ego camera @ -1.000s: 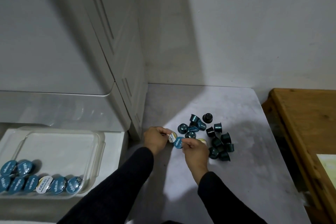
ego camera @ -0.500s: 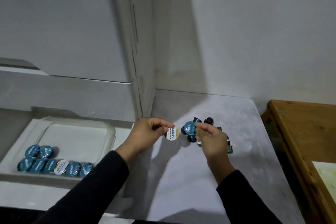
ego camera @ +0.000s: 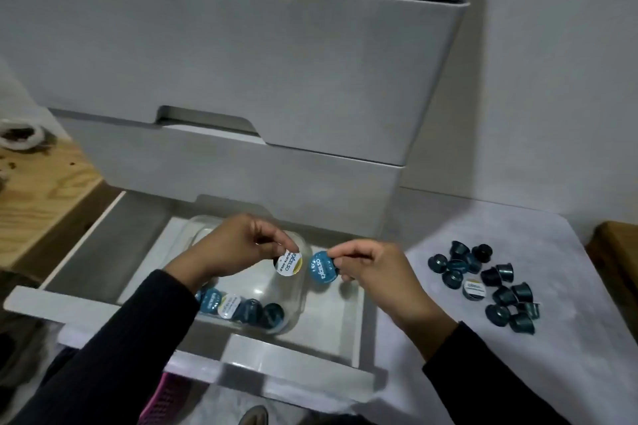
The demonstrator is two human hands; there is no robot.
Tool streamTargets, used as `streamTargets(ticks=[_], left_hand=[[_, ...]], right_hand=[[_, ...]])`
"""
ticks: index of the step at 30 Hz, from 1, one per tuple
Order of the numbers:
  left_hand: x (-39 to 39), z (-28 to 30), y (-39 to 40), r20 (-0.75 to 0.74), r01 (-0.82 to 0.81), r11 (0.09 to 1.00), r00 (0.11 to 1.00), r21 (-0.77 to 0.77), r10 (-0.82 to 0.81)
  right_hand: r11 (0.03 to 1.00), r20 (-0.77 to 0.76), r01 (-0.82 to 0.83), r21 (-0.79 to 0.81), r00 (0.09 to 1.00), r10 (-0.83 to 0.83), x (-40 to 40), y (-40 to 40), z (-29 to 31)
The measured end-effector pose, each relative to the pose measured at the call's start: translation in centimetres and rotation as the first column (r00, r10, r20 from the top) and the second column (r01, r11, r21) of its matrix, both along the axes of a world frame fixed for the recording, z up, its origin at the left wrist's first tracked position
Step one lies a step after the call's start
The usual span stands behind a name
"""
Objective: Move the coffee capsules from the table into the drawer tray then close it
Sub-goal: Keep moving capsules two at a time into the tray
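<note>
My left hand [ego camera: 238, 245] pinches a white-lidded capsule [ego camera: 289, 262] above the clear plastic tray [ego camera: 297, 307] in the open drawer [ego camera: 303, 379]. My right hand [ego camera: 373, 269] pinches a blue-lidded capsule [ego camera: 322, 271] just right of it, over the tray's right edge. Several capsules [ego camera: 241, 309] lie in a row at the tray's near side, partly hidden by my left sleeve. A heap of dark blue capsules [ego camera: 483, 279], one with a white lid, lies on the grey table [ego camera: 483, 355] to the right.
Shut grey drawer fronts [ego camera: 241, 79] rise behind the open drawer. A wooden surface [ego camera: 38, 190] lies at the left and a wooden edge [ego camera: 618, 252] at the far right. Something pink [ego camera: 162, 400] shows below the drawer front.
Both hands carried their capsules leftward from above the table to over the drawer tray. The view turned left, so the drawer now sits in the middle.
</note>
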State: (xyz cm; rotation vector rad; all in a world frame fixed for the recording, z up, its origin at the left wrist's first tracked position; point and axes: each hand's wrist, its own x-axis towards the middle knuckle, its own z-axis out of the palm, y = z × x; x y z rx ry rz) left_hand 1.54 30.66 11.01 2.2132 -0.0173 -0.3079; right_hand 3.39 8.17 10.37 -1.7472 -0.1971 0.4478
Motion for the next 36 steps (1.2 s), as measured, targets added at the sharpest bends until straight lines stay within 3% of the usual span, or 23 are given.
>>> streamTargets(ticks=[6,11,23,36], left_hand=[[0.8,-3.6,9.1,-0.079,-0.007,0.988,0.997,0.156,0.02],[2.0,-6.6,12.4,-0.136,0.004,0.991,0.991,0.133,0.014],[2.5,-9.6,13.5,-0.239,0.17,0.976,0.961,0.133,-0.135],[2.3,-8.8,13.7,-0.188,0.221,0.958,0.964,0.181,-0.187]], right_hand=[[0.975,-0.086,-0.14,-0.173,0.988,0.127,0.7,10.2,-3.7],[0.928,-0.182,-0.086,-0.362,0.983,0.02,1.9,15.0,-7.8],[0.918,-0.276,-0.051,-0.393,0.959,-0.065,1.9,16.8,-9.5],[0.91,-0.3,-0.1,-0.401,0.954,-0.028,1.8,17.2,-9.9]])
